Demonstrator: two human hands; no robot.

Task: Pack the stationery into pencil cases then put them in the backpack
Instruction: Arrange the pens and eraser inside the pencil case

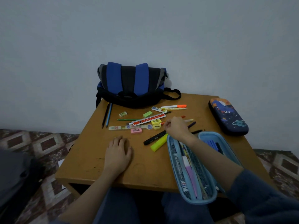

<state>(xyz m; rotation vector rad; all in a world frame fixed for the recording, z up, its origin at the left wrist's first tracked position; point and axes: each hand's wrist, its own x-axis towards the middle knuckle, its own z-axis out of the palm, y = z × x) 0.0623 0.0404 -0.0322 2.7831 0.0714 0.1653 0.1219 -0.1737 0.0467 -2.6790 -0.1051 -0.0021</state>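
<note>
Blue fabric pencil case (200, 201), open, part-filled.
Load lengthwise with curled right hand (177, 127) (hold unclear); brace with flat left hand (118, 152).

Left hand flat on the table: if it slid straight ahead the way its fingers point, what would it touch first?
Probably the pale patterned ruler, lying across the path of the left hand; the pink eraser sits slightly right of that line.

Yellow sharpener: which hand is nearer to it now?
Right. The right hand sits just right of the sharpener, fingers curled close to it. The left hand lies flat on the table, well left of it and nearer the person.
</note>
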